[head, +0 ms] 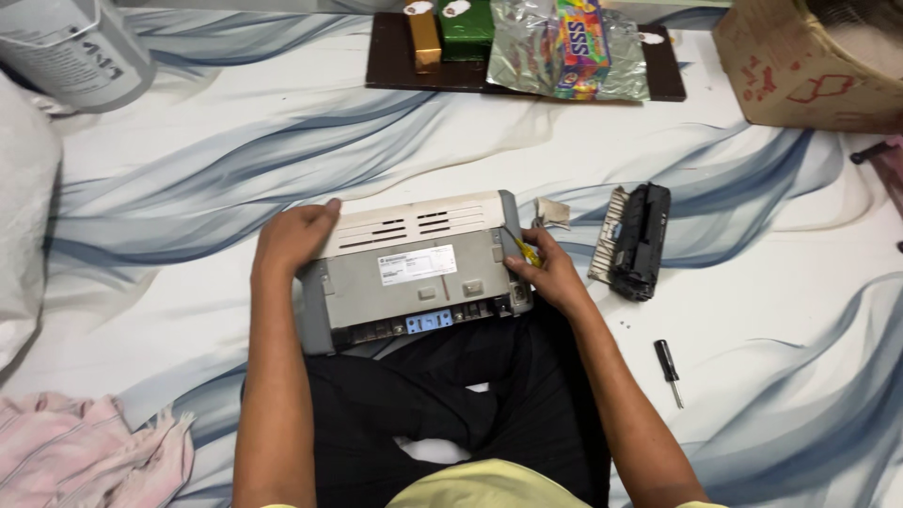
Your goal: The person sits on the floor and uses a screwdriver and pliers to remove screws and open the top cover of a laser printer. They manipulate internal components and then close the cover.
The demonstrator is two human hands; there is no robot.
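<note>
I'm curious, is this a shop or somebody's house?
Probably a home: the person sits on a patterned bedsheet, with a printer on their lap, a cardboard box and pink cloth nearby.
</note>
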